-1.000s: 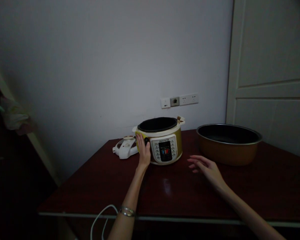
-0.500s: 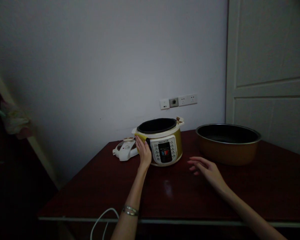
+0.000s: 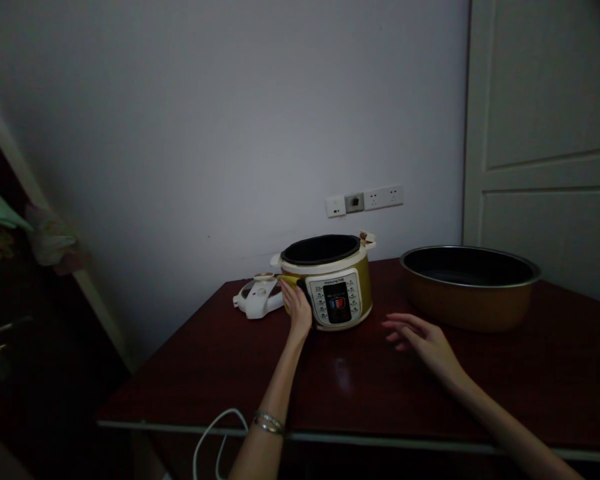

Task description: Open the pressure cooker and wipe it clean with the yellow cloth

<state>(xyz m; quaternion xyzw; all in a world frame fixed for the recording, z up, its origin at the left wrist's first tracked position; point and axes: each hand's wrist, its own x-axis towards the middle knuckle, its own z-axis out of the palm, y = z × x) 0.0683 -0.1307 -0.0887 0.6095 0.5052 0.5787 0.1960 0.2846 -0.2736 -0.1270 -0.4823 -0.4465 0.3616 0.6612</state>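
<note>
My left hand (image 3: 299, 310) is at the left front side of a white and gold electric pressure cooker (image 3: 365, 288). Its fingers press a slim yellow object with a dark end (image 3: 286, 279) against the cooker; what this object is, I cannot make out. With its lid off, the cooker shows a black inner pot (image 3: 321, 250). Behind my left hand, the white lid (image 3: 257, 299) lies on the table. My right hand (image 3: 425, 343) hovers over the table, right of the cooker, fingers loosely bent and apart with nothing in them.
To the right stands a large oval pan (image 3: 467, 307), orange-brown outside and dark inside, on the dark red table (image 3: 350, 393). A white cord (image 3: 207, 433) loops at the front edge. Wall sockets (image 3: 383, 197) sit behind the cooker, and a door (image 3: 545, 180) is at right.
The view has turned slightly left, so everything appears further right. My left hand has slid a little lower along the cooker's side. My right hand stays nearly in place, still empty.
</note>
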